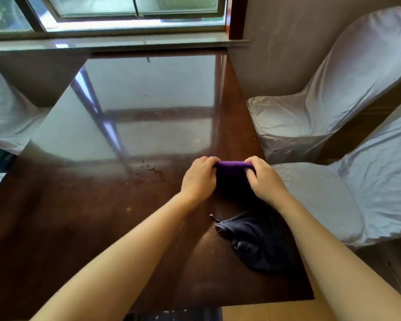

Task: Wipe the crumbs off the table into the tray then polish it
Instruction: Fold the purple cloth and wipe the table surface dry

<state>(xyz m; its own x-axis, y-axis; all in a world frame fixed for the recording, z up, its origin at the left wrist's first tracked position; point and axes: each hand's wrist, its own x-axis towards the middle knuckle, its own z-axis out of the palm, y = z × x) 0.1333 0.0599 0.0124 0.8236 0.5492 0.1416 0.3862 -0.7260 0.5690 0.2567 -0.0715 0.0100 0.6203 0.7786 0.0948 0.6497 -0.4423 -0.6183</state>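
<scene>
A purple cloth [233,174] is held just above the glossy dark brown table [79,216], near its right edge. My left hand [198,178] grips the cloth's left end and my right hand [265,179] grips its right end, fingers curled over the top fold. Wet smears and small flecks [148,169] lie on the table just left of my left hand. Fine crumbs [206,242] are scattered on the table nearer me. No tray is in view.
A dark navy cloth [257,244] lies crumpled on the table below my right forearm. White-covered chairs [322,107] stand along the right side, another [5,117] at the left. A window sill [116,46] runs along the far edge.
</scene>
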